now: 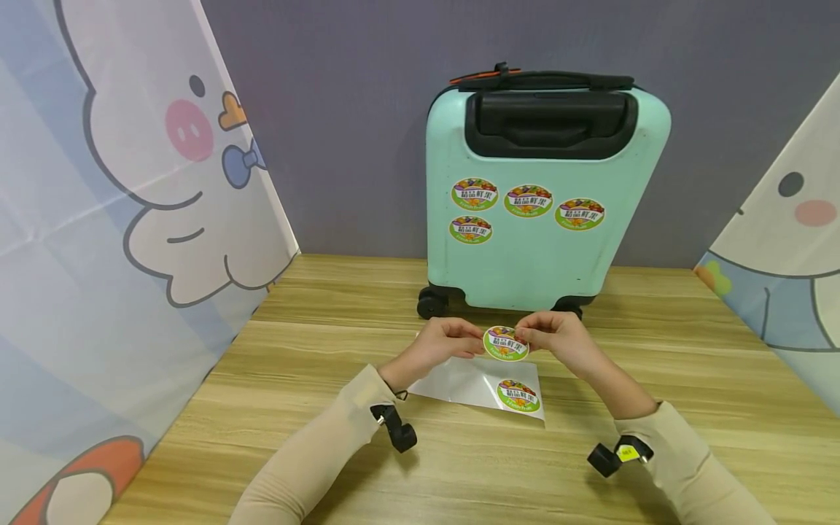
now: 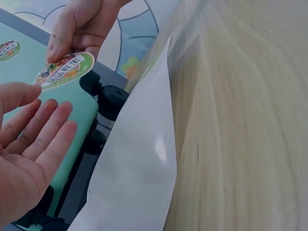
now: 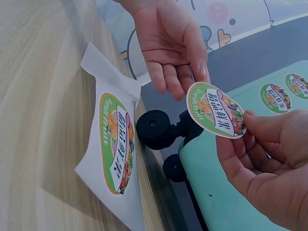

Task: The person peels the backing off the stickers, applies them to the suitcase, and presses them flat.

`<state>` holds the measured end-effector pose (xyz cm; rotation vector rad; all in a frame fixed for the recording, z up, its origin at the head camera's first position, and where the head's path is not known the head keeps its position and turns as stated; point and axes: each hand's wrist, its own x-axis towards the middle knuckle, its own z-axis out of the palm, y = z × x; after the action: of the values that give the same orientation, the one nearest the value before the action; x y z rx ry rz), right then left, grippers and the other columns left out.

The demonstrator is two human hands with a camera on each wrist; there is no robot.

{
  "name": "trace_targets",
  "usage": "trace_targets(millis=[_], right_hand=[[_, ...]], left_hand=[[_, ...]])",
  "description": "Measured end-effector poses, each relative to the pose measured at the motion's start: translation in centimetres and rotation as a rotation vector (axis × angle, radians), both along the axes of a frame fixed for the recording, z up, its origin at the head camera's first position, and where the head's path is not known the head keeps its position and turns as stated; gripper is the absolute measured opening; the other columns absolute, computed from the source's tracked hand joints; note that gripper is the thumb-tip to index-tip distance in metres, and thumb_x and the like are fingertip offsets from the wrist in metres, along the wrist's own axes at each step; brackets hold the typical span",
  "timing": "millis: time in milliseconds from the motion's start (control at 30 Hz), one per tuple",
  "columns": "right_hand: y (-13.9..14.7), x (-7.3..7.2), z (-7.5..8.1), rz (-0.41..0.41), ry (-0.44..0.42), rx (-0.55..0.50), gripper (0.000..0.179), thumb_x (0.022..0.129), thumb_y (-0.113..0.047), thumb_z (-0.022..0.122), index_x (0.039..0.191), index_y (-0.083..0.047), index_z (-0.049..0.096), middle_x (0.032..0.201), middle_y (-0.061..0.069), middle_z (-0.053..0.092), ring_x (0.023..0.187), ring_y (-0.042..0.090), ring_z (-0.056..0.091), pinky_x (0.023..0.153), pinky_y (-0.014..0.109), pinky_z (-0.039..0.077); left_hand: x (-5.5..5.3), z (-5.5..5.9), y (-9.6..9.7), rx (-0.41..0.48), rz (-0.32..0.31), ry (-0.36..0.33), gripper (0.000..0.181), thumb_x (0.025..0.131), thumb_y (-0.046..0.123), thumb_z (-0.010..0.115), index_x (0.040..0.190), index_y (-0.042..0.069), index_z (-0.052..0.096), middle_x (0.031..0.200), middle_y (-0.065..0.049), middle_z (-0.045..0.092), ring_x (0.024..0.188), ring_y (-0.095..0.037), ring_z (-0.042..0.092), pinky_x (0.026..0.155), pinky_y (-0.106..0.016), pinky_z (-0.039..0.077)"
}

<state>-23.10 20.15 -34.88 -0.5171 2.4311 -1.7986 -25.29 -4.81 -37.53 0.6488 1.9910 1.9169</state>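
My right hand (image 1: 563, 341) pinches a round fruit-label sticker (image 1: 505, 343) at its right edge, thumb on the printed face. The sticker is held up in front of the suitcase, print toward me. At the sticker's opposite edge is the left hand (image 1: 441, 350), its thumb at or very near the rim and its other fingers loosely extended, as the left wrist view shows. Beneath both hands lies a white backing sheet (image 1: 469, 380) with one more sticker (image 3: 117, 144) on it; its edges curl up. A mint-green suitcase (image 1: 518, 270) stands upright behind, bearing several matching stickers (image 1: 475, 195).
The suitcase rests on black wheels (image 1: 433, 301) on a wood-grain table (image 1: 315, 437). A grey panel (image 1: 328, 131) rises behind it. Cartoon-printed cloths (image 1: 144, 240) hang at left and right. Each wrist wears a small black camera (image 1: 399, 430).
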Motion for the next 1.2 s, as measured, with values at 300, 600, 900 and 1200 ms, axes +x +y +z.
trace_targets(millis=[300,600,900,1200], right_hand=[[0.04,-0.31,-0.41,-0.006,0.007,0.005,0.020,0.095,0.000,0.064,0.104,0.018,0.065,0.087,0.007,0.072,0.075,0.012,0.068,0.076,0.044,0.059],[0.08,-0.08,-0.05,-0.004,0.005,-0.012,0.023,0.096,0.000,0.063,0.109,0.019,0.064,0.097,0.011,0.073,0.079,0.013,0.070,0.079,0.039,0.059],[0.29,0.12,0.21,0.027,0.005,-0.021,0.029,0.100,-0.003,0.056,0.117,0.020,0.061,0.114,0.027,0.067,0.085,0.012,0.070,0.085,0.037,0.057],[0.40,-0.09,0.32,0.001,0.020,-0.049,0.031,0.100,-0.007,0.057,0.117,0.019,0.063,0.107,0.008,0.072,0.086,0.012,0.070,0.084,0.030,0.056]], left_hand=[[0.00,-0.07,0.41,0.055,0.054,-0.009,0.019,0.092,-0.005,0.066,0.107,-0.015,0.066,0.096,-0.020,0.072,0.081,-0.013,0.071,0.078,-0.036,0.059],[0.08,0.06,0.65,0.094,0.070,-0.037,0.021,0.092,-0.004,0.065,0.109,-0.014,0.065,0.099,-0.018,0.073,0.083,-0.019,0.072,0.077,-0.037,0.060],[0.11,0.16,0.90,0.092,0.104,-0.015,0.019,0.089,-0.008,0.067,0.106,-0.016,0.066,0.095,-0.019,0.073,0.080,-0.020,0.072,0.076,-0.038,0.060],[-0.23,0.15,1.04,0.113,0.127,0.008,0.015,0.090,-0.005,0.066,0.104,-0.011,0.068,0.091,-0.014,0.073,0.080,-0.019,0.071,0.075,-0.037,0.060]])
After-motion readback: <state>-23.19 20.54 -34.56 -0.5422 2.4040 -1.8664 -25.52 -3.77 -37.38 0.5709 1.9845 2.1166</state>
